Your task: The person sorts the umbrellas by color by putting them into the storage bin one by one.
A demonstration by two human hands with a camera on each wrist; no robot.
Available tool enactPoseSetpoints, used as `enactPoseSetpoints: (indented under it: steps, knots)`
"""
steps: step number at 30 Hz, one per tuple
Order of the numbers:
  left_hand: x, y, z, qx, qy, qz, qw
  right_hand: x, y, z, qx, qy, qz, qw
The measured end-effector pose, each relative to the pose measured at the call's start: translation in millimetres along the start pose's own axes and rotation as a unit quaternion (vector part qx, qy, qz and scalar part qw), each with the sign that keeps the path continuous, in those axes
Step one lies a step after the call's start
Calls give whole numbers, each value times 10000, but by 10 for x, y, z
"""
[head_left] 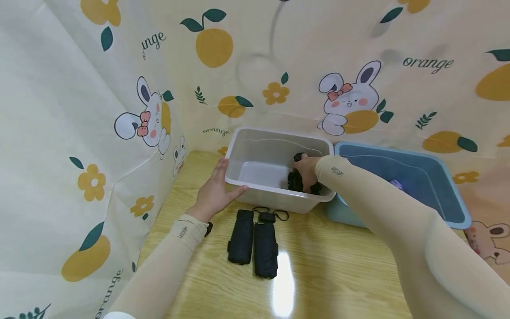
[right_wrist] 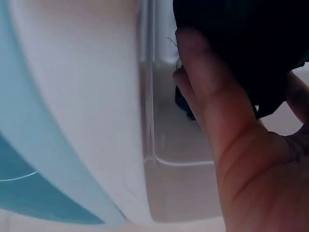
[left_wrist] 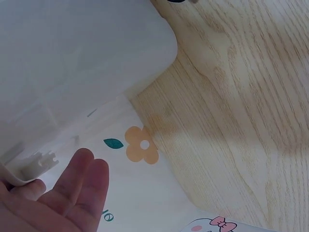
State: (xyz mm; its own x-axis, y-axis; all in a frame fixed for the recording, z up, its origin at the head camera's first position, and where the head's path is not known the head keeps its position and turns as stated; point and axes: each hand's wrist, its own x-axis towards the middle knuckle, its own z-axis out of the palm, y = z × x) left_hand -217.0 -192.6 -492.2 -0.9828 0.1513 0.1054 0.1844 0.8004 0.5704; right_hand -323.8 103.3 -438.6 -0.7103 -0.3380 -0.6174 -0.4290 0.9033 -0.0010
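Observation:
The right hand (head_left: 307, 172) reaches into the right end of a whitish plastic bin (head_left: 255, 193). Its fingers and thumb hold a dark folded umbrella (right_wrist: 231, 43), partly hidden by the hand. More black material (right_wrist: 183, 102) lies below it on the bin's floor. At the bin's front left corner, the left hand (head_left: 213, 191) rests against the rim, thumb along the front and fingers along the left side. In the left wrist view, two nearly straight fingers (left_wrist: 87, 188) stand clear of the wall. Two black folded umbrellas, left (head_left: 241, 237) and right (head_left: 265, 248), lie side by side before the bin.
A blue bin (head_left: 402, 155) stands right beside the whitish one, with a small purple thing (head_left: 396, 184) inside. A patterned cloth (head_left: 275, 53) hangs behind and at the left. Wood-grain tabletop (head_left: 338, 270) extends in front of both bins.

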Motion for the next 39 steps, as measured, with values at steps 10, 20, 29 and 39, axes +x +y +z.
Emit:
enactPoseSetpoints:
  steps: [10,20,29,39]
  knots:
    - [11,-19,-7,93,-1,22,10000,216,-3,34,-778,-501,-23,9957]
    - [18,-5,-13,140,-54,-11,9999,259,-94,-5,-1339,-836,-214,9872]
    - [28,20,7,120,-43,30,9999,386,-111,74,-1523,-943,-122,9837]
    - [24,-3,1,107,-12,-103,9999,156,-229,-109,-827,-1458,-28,9859]
